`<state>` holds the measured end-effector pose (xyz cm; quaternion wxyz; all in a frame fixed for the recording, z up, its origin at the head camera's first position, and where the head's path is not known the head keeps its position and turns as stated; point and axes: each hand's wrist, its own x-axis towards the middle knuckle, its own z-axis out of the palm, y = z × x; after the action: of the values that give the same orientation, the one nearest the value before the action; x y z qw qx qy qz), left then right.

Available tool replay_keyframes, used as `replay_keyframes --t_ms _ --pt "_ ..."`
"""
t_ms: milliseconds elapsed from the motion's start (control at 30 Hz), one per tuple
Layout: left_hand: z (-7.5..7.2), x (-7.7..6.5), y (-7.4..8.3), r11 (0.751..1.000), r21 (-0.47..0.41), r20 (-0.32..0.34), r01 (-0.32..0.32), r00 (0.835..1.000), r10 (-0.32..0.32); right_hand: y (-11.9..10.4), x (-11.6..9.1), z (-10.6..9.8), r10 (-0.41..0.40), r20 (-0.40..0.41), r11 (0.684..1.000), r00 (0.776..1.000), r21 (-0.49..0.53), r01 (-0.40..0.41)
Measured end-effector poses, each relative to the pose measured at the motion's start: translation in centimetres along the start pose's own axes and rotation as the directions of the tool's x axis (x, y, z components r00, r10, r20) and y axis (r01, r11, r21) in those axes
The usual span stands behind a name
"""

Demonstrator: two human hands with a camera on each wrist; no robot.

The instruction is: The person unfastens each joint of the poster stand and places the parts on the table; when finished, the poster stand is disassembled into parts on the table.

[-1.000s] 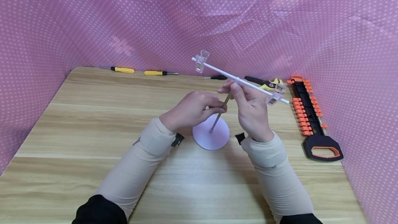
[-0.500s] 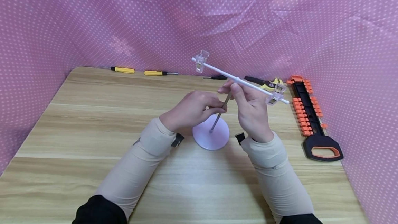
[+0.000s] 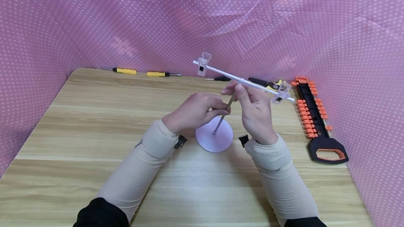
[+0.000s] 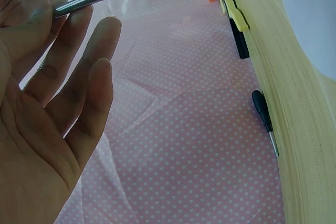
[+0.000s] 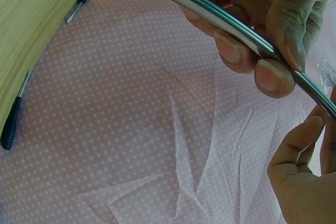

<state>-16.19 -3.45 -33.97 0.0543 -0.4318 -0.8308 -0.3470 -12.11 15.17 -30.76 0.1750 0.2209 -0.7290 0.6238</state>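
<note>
Nearest the middle of the surface (image 3: 94,125), you have a round white plate (image 3: 211,144), which seems to lie flat. It is the foot of your stand. The thin metal pole (image 3: 220,123) goes up from it. So the bottom part looks done, though you cannot see if the joint is tight.

Your left hand (image 3: 200,111) pinches the pole partway up. Your right hand (image 3: 258,115) pinches it higher, just under the white bar (image 3: 225,74), with the thumb on the near side.

The pole's long way runs up from the plate, slanting to the right and away from you. You cannot tell how much of that is a real lean. The bar's long way goes crosswise, from the far left end down to the nearer right end. It has one clear clip near the left end (image 3: 202,66) and another near the right end (image 3: 281,94).

The main parts seem to be together, so most of the building looks done. Maybe only making the top snug or setting the bar straight is left. Your right thumb and fingers hide where pole and bar meet, so you cannot be sure.

Farther off, screwdrivers (image 3: 126,71) and pliers (image 3: 262,82) lie along the back edge, well apart from the plate.
</note>
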Motion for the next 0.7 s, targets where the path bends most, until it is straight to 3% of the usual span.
replay_keyframes --t_ms 700 --pt "-0.19 0.11 -0.09 1.000 -0.004 -0.001 0.001 1.000 -0.001 0.15 0.21 0.01 -0.006 0.000 1.000 1.000 0.006 0.006"
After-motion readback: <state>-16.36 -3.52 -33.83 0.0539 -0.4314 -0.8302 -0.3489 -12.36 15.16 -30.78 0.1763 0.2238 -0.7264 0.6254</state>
